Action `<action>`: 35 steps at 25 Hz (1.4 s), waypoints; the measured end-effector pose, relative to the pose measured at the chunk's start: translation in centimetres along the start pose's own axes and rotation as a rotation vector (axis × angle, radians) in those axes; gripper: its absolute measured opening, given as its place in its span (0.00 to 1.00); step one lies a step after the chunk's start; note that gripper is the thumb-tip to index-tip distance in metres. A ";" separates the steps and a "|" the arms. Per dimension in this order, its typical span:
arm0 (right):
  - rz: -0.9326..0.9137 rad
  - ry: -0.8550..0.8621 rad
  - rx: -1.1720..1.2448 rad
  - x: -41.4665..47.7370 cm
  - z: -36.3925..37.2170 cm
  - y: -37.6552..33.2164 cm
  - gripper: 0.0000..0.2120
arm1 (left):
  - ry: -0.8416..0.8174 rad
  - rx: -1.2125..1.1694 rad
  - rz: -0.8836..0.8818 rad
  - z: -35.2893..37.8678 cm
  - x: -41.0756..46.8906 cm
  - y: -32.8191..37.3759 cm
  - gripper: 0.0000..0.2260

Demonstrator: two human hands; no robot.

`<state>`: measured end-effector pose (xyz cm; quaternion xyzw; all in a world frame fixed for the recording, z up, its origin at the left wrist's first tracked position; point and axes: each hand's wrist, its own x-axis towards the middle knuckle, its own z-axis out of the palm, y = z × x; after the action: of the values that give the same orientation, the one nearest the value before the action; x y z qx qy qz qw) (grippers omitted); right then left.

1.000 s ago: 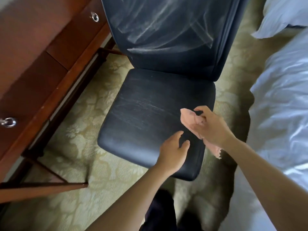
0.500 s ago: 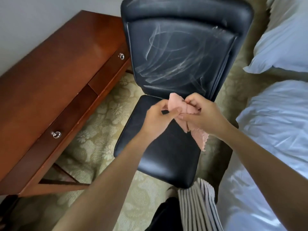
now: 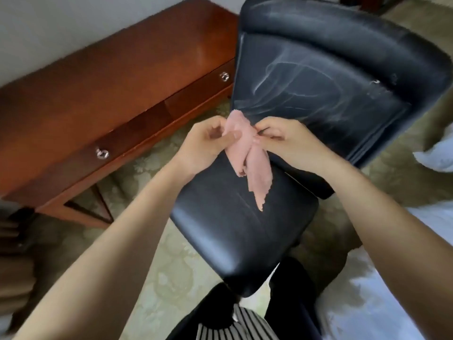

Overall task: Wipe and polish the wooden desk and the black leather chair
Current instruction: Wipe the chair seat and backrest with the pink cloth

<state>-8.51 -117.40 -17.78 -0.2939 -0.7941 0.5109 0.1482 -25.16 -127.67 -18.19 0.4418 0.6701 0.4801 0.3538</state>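
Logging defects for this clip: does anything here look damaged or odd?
Yes. The backrest of the black leather chair carries whitish swirled streaks, and a small pale scuff or tear shows near its right edge.

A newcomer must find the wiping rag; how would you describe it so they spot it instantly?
Find the black leather chair beside the reddish-brown wooden desk. Above its seat, the left hand and right hand both pinch a pink cloth that hangs between them. It is the only pink thing among dark leather and polished wood.
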 end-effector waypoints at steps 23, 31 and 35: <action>0.076 -0.685 0.014 -2.5 2.9 5.1 0.27 | 0.654 -0.272 -0.511 11.3 -8.6 -4.1 0.12; 0.118 -0.368 -0.005 -5.0 0.8 7.9 0.25 | 0.439 -0.305 -0.461 11.2 -8.3 -2.2 0.11; 0.144 -0.416 -0.223 -5.6 -5.2 10.2 0.25 | 0.405 -0.279 -0.497 12.6 -7.0 -2.2 0.08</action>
<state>1.91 -113.99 -24.34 -0.2527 -0.8360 0.4790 -0.0884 -11.85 -130.39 -23.54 0.1081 0.7419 0.5441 0.3767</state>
